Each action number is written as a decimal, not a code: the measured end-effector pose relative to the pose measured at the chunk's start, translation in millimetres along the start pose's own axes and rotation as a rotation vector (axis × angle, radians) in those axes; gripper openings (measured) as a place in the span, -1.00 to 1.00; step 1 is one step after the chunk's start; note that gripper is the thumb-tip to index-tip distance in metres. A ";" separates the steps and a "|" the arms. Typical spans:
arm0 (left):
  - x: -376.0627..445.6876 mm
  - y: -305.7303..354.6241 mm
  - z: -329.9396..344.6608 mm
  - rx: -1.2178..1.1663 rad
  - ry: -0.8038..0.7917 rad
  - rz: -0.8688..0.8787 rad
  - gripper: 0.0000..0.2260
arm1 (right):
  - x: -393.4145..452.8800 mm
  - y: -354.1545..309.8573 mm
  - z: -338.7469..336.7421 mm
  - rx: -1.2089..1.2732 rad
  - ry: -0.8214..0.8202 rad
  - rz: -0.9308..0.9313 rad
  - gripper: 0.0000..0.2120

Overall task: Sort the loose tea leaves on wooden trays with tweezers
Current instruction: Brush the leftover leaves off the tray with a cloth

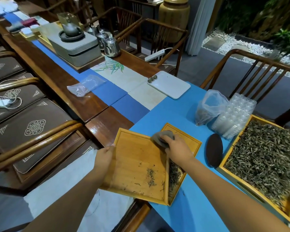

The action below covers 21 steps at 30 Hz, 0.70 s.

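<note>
1. A tilted wooden tray (134,158) is gripped at its left rim by the left hand (104,157); a grey cloth (162,138) is clutched by the right hand (177,149).
2. Few tea leaves (151,174) are left there; a pile (173,173) is gathered in the lower tray (191,143).
3. Near the worktop's right edge, a full tray (261,158) is left unsorted; no tweezers are seen.

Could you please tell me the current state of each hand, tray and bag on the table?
left hand: grips the upper tray's left edge
right hand: holds a grey cloth
upper tray: tilted, nearly emptied, a few leaves left
lower tray: holds leaves beneath the upper tray
large tray: full of tea leaves
plastic bag: open, upright
</note>
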<state>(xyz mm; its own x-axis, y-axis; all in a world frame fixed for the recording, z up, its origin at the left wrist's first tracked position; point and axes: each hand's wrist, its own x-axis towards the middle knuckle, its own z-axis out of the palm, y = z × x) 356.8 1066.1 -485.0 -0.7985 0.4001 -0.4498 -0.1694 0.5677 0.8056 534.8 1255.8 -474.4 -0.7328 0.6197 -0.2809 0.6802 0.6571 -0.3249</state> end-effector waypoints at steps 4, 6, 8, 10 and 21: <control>0.2 1.7 4.3 -0.019 0.002 0.020 -0.72 | 5.0 -35.0 3.8 0.103 -0.094 -0.111 -0.44; 0.9 2.4 5.7 -0.009 0.004 0.023 -0.71 | 6.6 -46.5 9.5 0.100 -0.146 -0.102 -0.44; 2.4 3.2 6.6 -0.015 0.001 0.016 -0.70 | 5.5 -50.7 13.8 0.094 -0.197 -0.119 -0.45; 4.1 4.0 6.8 -0.024 -0.007 0.013 -0.69 | 1.2 -48.6 14.5 0.096 -0.273 -0.165 -0.48; 10.0 6.8 13.1 -0.073 0.002 0.053 -0.78 | -10.2 -23.1 -16.8 0.160 -0.399 -0.319 -0.51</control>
<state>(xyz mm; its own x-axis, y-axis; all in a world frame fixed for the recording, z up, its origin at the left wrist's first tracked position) 355.2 1083.4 -489.1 -0.8089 0.4266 -0.4046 -0.1682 0.4916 0.8545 526.9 1241.5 -448.8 -0.8735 0.1676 -0.4571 0.4341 0.6932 -0.5754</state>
